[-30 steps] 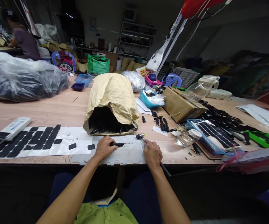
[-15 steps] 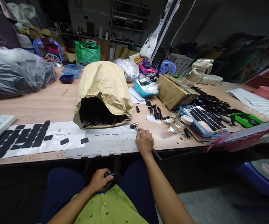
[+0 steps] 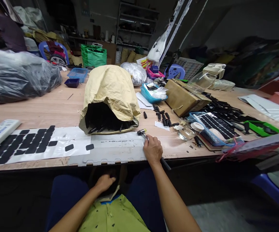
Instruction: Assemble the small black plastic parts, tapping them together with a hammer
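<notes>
My right hand (image 3: 153, 149) is closed around a small hammer (image 3: 141, 132) on the table's front edge. The hammer has a metal head with a yellowish face, and its black handle sticks out below my hand. Beside it lies a grey plastic strip (image 3: 120, 154) with a notched front edge. My left hand (image 3: 105, 182) is low between my knees, at the mouth of an open bag (image 3: 114, 194) in my lap. Its fingers point down into the dark and are mostly hidden, so any held part does not show. Behind the strip, a tan sack (image 3: 110, 83) opens towards me, with black parts inside.
Left on the table are a white sheet with black pads (image 3: 34, 141), a white box-shaped device (image 3: 3, 131) and a large plastic bag (image 3: 18, 75). To the right are loose black parts (image 3: 164, 118), a cardboard box (image 3: 185, 96) and a blue basket (image 3: 210, 129). A person (image 3: 9, 30) is far left.
My left hand has moved forward over the lap bag, and the dark piece it held no longer shows. My right hand stays on the hammer. The whole view has shifted slightly.
</notes>
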